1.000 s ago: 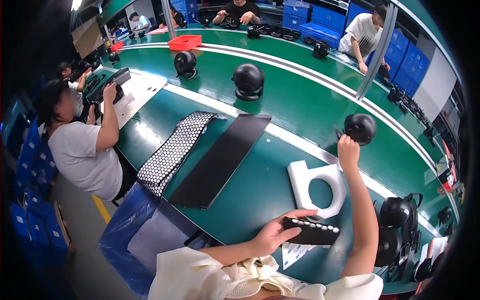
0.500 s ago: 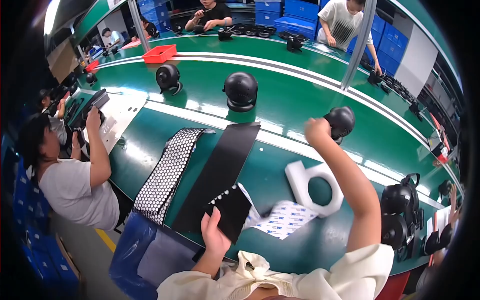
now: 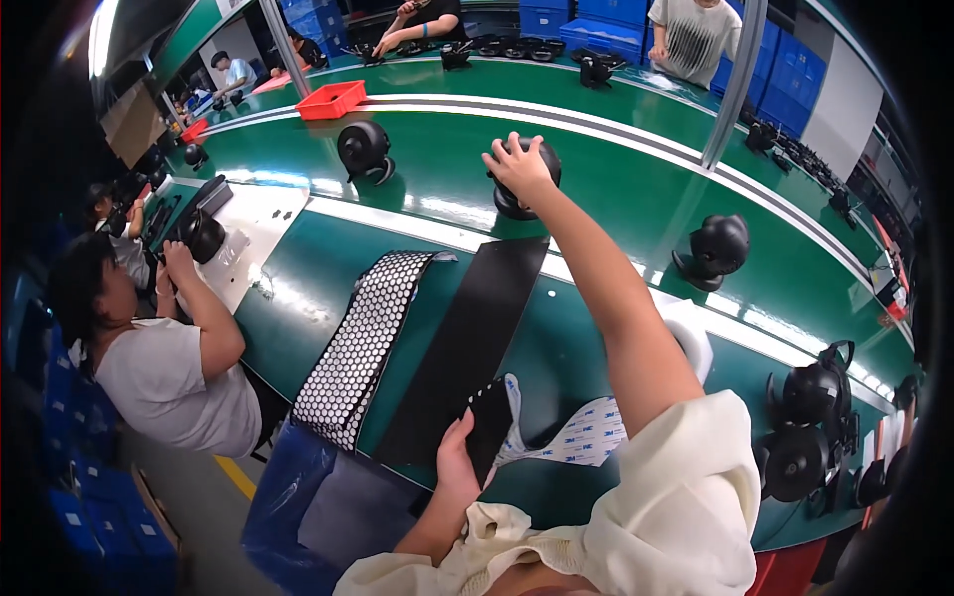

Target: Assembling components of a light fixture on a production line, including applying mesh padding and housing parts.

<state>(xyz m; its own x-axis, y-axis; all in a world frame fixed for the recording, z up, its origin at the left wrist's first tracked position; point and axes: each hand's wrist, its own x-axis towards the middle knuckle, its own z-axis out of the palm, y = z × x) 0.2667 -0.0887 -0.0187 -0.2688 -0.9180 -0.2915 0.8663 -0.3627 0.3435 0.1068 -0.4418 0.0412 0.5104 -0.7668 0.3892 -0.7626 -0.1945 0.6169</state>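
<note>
My right hand (image 3: 521, 171) reaches far across the bench, its fingers curved over a rounded black plastic housing (image 3: 516, 204) on the green surface. The hand hides much of the housing's top. My left hand (image 3: 459, 465) holds a black sheet (image 3: 488, 412) with small white dots along its upper edge, low and near my body. Printed white backing paper (image 3: 586, 437) curls off to the right of that sheet. Left of it lies a long black strip (image 3: 462, 343), and beyond that a strip covered in white round dots (image 3: 360, 353).
Other rounded black housings stand at right (image 3: 719, 248) and left (image 3: 365, 149). My right arm partly covers a white foam piece (image 3: 690, 333). Black devices (image 3: 810, 397) crowd the right end. A co-worker (image 3: 179, 368) sits at left. A red tray (image 3: 332, 100) lies beyond.
My right hand has left the right-hand black housing and moved left onto the middle one. The left hand still holds the black sheet. The view has shifted slightly.
</note>
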